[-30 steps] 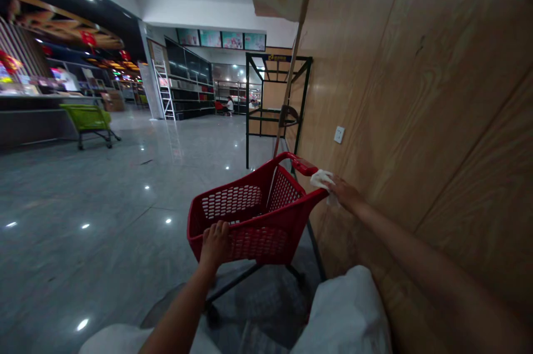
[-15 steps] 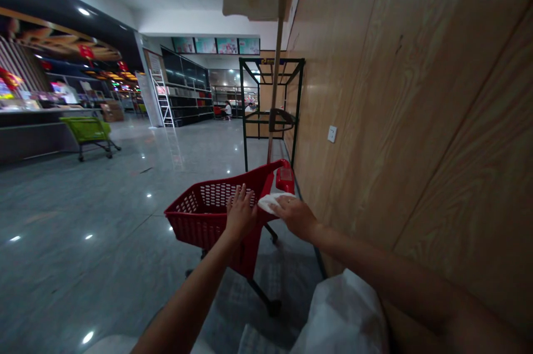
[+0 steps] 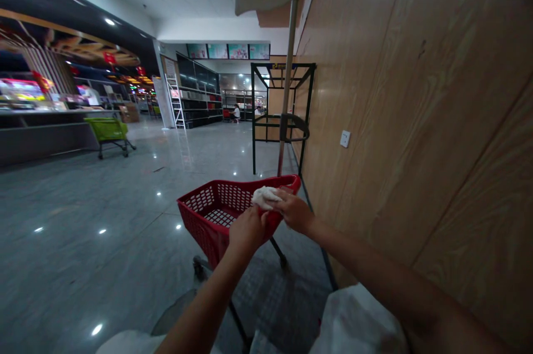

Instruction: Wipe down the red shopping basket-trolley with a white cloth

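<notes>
A red plastic shopping cart [image 3: 204,234] with perforated sides stands right in front of me, its basket opening up and to the left. My left hand [image 3: 249,229] is closed over the cart's near edge, its fingers partly hidden. Just right of it, my right hand [image 3: 293,211] grips a crumpled white cloth [image 3: 265,197] and presses it on the cart's upper edge near the handle end. A pole [image 3: 288,71] with a pale panel on top rises behind the cart's handle end.
A wood-panelled wall [image 3: 375,121] with a white socket [image 3: 345,138] runs close along the right. Behind the cart stands a dark metal frame rack [image 3: 254,121]. A green cart [image 3: 109,129] is by the counter at left; a person [image 3: 237,113] is far back.
My left hand has gone from lying spread on the cart's side to curling over its edge. The cloth has shifted slightly left along the cart. The cart appears turned, and the view has swung left.
</notes>
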A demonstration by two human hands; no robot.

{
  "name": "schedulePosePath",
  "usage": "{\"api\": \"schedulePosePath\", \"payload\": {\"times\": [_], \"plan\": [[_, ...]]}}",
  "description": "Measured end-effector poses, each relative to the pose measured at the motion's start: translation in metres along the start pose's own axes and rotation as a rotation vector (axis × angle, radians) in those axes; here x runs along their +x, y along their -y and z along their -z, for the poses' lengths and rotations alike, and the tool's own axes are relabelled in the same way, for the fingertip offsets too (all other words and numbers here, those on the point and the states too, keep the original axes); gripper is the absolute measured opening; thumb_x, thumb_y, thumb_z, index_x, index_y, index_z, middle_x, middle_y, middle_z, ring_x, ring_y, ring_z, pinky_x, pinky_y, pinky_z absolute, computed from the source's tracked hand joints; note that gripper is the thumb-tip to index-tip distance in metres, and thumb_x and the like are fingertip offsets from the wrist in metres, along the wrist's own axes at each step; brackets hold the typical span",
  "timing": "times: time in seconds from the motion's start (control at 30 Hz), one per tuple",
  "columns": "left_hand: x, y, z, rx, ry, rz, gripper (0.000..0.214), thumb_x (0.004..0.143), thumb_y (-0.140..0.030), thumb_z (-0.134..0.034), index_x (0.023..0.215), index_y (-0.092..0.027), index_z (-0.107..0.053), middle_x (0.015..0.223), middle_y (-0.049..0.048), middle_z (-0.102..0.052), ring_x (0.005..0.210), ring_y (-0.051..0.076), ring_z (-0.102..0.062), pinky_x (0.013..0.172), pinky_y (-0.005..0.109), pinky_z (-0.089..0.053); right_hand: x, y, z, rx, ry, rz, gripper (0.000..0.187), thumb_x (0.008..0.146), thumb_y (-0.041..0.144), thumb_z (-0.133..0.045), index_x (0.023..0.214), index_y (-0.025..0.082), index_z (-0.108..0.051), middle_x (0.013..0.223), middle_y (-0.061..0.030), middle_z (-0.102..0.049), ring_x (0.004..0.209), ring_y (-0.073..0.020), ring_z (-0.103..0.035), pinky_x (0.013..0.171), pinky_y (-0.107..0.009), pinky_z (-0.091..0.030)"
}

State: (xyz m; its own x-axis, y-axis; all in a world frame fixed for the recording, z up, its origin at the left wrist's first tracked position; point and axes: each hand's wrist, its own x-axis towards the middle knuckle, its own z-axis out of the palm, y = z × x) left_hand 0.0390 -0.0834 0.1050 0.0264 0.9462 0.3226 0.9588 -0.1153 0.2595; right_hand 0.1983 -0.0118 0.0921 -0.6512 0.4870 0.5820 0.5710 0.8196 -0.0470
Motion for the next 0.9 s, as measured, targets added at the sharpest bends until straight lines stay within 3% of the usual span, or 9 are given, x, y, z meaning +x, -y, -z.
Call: {"api": "schedulePosePath", "payload": {"times": [0.13,0.3,0.37,0.43,0.53,0.63,0.8,0.9], "plan": [[-0.02,-0.005,-0.001,0.085,0.027,0.019,0.043,0.095,-0.039,-0.031,0.092,-0.014,-0.067,0.088,0.0137,-0.071,0.079,0.022,-0.068,0.069,0.032,-0.047,0.003,0.008,-0.007,0.105,-0.015,0.141,0.041,0.086,0.018,-0.053,0.126,0.027,-0.06,0.138,-0.004,-0.053,0.131,-0.0223,-0.043,0.112,-0.044,-0.033],[-0.031,-0.006,-0.015,0.066,-0.154,-0.084,0.036,0.092,-0.038,-0.041,0.111,-0.016,-0.063,0.099,0.0126,-0.072,0.083,0.022,-0.068,0.074,0.032,-0.047,0.017,-0.031,-0.007,0.025,-0.008,-0.131,0.032,0.093,0.02,-0.046,0.118,0.021,-0.066,0.129,-0.0093,-0.06,0.123,-0.0228,-0.051,0.107,-0.045,-0.039],[-0.032,-0.005,-0.021,0.052,-0.226,-0.134,0.036,0.091,-0.035,-0.045,0.118,-0.017,-0.06,0.11,0.0132,-0.069,0.093,0.022,-0.067,0.08,0.032,-0.047,0.019,-0.032,-0.008,0.002,-0.013,-0.193,0.031,0.093,0.021,-0.047,0.116,0.021,-0.067,0.128,-0.0093,-0.061,0.121,-0.0229,-0.053,0.106,-0.044,-0.04],[-0.032,-0.004,-0.024,0.054,-0.276,-0.141,0.036,0.091,-0.035,-0.045,0.118,-0.017,-0.061,0.111,0.0132,-0.069,0.093,0.023,-0.066,0.082,0.033,-0.047,0.016,-0.02,-0.008,0.023,-0.022,-0.139,0.031,0.094,0.024,-0.047,0.119,0.024,-0.066,0.13,-0.0074,-0.059,0.122,-0.022,-0.053,0.107,-0.042,-0.04],[-0.035,-0.002,-0.027,0.07,-0.283,-0.108,0.035,0.093,-0.038,-0.039,0.106,-0.019,-0.066,0.087,0.0102,-0.073,0.074,0.02,-0.067,0.072,0.031,-0.046,0.007,-0.003,-0.005,0.113,-0.002,0.043,0.031,0.093,0.025,-0.049,0.12,0.027,-0.065,0.135,-0.0044,-0.056,0.125,-0.0211,-0.05,0.108,-0.041,-0.039],[-0.039,0.001,-0.028,0.091,-0.284,-0.111,0.037,0.095,-0.035,-0.034,0.1,-0.02,-0.068,0.073,0.0084,-0.072,0.065,0.018,-0.065,0.067,0.029,-0.044,0.003,-0.015,-0.001,0.182,0.03,0.101,0.03,0.092,0.023,-0.049,0.116,0.026,-0.067,0.133,-0.0056,-0.057,0.124,-0.0215,-0.051,0.106,-0.042,-0.04],[-0.041,0.006,-0.029,0.072,-0.312,-0.181,0.036,0.095,-0.033,-0.036,0.106,-0.023,-0.068,0.08,0.0071,-0.074,0.067,0.017,-0.066,0.067,0.029,-0.046,0.011,-0.07,-0.002,0.101,0.042,-0.183,0.032,0.093,0.024,-0.045,0.115,0.022,-0.068,0.125,-0.0077,-0.063,0.117,-0.0222,-0.057,0.101,-0.042,-0.044],[-0.041,0.009,-0.03,0.044,-0.328,-0.189,0.037,0.094,-0.035,-0.036,0.102,-0.023,-0.07,0.081,0.0074,-0.074,0.068,0.016,-0.066,0.069,0.029,-0.047,0.012,-0.082,-0.007,0.011,0.06,-0.312,0.033,0.094,0.026,-0.042,0.113,0.022,-0.069,0.119,-0.007,-0.066,0.111,-0.0211,-0.06,0.097,-0.037,-0.046]]}}
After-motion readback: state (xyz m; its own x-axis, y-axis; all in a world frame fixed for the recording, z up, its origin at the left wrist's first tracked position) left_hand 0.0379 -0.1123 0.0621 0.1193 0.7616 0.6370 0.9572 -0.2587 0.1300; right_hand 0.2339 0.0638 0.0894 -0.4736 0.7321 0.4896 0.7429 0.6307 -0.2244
